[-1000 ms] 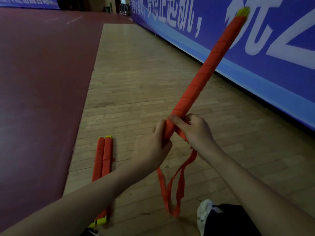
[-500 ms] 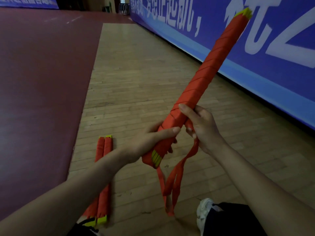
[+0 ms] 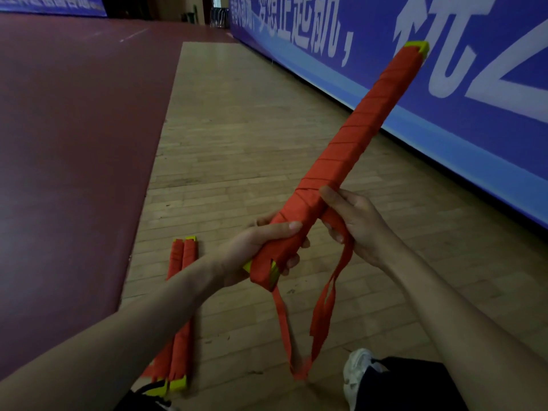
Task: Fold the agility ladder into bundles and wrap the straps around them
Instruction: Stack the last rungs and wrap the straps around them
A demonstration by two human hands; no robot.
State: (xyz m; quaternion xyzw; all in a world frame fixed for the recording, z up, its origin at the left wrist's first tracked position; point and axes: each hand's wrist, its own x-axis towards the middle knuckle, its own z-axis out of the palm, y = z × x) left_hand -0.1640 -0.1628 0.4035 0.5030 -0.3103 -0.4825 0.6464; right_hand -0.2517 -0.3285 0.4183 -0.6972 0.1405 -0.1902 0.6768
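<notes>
A long ladder bundle point(image 3: 358, 126), yellow rungs wound in orange strap, points up and to the right in the air. My left hand point(image 3: 255, 250) grips its near end, thumb across the top. My right hand point(image 3: 353, 223) holds the loose orange strap point(image 3: 323, 310) beside the bundle, fingers curled round it. The strap hangs from both hands as a loop down to the floor. Two more wrapped bundles point(image 3: 178, 307) lie side by side on the floor at the lower left, partly hidden by my left forearm.
The wooden floor point(image 3: 237, 143) runs ahead, with a dark red mat point(image 3: 74, 129) on the left. A blue banner wall point(image 3: 444, 69) slants along the right. My white shoe point(image 3: 357, 369) and dark trouser leg sit at the bottom right.
The bundle's near end has come out below my left hand, which now grips it lower down. My right hand has carried the strap round to the bundle's right side.
</notes>
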